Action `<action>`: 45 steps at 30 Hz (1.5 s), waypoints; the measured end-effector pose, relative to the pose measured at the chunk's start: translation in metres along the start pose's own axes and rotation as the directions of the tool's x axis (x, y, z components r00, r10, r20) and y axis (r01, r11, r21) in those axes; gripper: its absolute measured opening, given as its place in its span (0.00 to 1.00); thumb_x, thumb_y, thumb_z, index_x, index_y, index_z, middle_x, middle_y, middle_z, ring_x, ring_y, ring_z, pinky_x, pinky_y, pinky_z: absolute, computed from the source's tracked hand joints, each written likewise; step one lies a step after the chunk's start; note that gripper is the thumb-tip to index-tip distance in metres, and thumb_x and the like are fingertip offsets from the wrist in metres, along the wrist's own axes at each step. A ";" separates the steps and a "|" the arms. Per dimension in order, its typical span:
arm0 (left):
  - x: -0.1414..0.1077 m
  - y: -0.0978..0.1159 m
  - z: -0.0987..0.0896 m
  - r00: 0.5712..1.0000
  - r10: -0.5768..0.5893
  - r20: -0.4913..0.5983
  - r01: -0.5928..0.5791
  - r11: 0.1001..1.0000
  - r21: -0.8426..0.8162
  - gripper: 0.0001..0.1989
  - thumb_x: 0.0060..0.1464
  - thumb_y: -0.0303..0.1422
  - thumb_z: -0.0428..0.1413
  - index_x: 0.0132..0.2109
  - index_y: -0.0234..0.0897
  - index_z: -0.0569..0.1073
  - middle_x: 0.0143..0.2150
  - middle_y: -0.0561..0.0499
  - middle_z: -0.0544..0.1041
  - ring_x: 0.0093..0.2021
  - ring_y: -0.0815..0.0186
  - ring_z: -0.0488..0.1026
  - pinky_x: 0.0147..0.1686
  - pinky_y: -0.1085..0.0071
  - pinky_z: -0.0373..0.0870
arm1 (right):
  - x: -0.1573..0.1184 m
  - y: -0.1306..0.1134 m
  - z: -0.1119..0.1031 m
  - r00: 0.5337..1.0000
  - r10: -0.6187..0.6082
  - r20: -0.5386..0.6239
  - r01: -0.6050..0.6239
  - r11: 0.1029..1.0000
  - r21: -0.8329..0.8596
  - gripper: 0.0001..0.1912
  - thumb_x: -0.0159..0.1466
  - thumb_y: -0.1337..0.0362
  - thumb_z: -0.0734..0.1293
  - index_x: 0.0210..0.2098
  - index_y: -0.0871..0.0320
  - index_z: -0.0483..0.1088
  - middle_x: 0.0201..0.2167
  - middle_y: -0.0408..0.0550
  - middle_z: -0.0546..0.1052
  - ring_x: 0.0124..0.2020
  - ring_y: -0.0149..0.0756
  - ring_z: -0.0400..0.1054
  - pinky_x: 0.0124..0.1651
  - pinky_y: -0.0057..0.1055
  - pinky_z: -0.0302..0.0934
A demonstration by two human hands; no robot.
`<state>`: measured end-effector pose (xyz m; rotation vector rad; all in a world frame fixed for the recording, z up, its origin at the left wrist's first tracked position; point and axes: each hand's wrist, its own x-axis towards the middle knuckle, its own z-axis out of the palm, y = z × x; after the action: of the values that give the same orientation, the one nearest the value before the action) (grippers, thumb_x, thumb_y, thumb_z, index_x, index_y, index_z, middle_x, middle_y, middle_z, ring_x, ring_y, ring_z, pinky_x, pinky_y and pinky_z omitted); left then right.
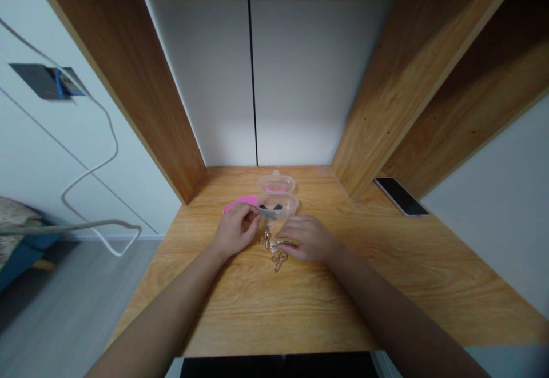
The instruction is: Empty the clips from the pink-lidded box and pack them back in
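Note:
On the wooden desk [240, 298], several small metal rings and clasps [278, 261] lie between my hands. My right hand [309, 239] is over the right side of this pile, its fingers bent together around a small metal piece. My left hand [238, 229] is left of the pile with thumb and fingertips pinched; whatever they may hold is too small to name. Behind the hands stands an open clear plastic case [288, 206] with dark items inside, its lid [262, 183] tipped back. A pink object [249, 199] rests beside the case, partly behind my left hand.
A dark phone [401, 196] lies at the desk's right by the wooden upright. Wooden side panels [128, 80] frame the white back wall [295, 80]. At the left a white cable [112, 138] hangs before the wall. A dark opening is at the front edge.

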<state>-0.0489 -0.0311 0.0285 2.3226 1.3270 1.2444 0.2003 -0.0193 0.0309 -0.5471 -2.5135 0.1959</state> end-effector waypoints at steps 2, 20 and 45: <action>-0.001 0.000 0.002 0.999 0.018 0.034 -0.018 1.000 -0.007 0.02 0.59 0.30 0.54 0.39 0.38 0.71 0.33 0.50 0.74 0.34 0.63 0.71 0.36 0.67 0.69 | 0.003 -0.003 0.000 0.999 -0.019 0.039 0.018 1.000 0.026 0.11 0.63 0.56 0.72 0.43 0.54 0.76 0.40 0.48 0.81 0.42 0.40 0.74 0.46 0.36 0.66; -0.004 -0.001 0.003 0.987 0.033 0.157 -0.027 0.999 -0.036 0.05 0.60 0.30 0.53 0.39 0.38 0.74 0.33 0.50 0.78 0.31 0.66 0.72 0.33 0.70 0.69 | 0.007 -0.012 0.002 0.992 0.048 0.114 -0.057 0.996 0.073 0.08 0.59 0.64 0.72 0.39 0.56 0.74 0.37 0.48 0.78 0.42 0.41 0.71 0.47 0.37 0.66; -0.003 0.006 0.014 0.958 0.197 0.208 -0.173 0.976 -0.129 0.11 0.58 0.43 0.61 0.39 0.41 0.81 0.35 0.46 0.82 0.41 0.59 0.77 0.46 0.60 0.71 | 0.012 -0.014 0.010 0.911 0.274 -0.308 -0.138 0.907 0.398 0.08 0.61 0.64 0.73 0.41 0.52 0.79 0.34 0.48 0.80 0.33 0.36 0.75 0.35 0.32 0.71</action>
<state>-0.0358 -0.0338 0.0208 2.4666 0.9650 1.0404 0.1808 -0.0274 0.0325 -0.6321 -1.9937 0.5837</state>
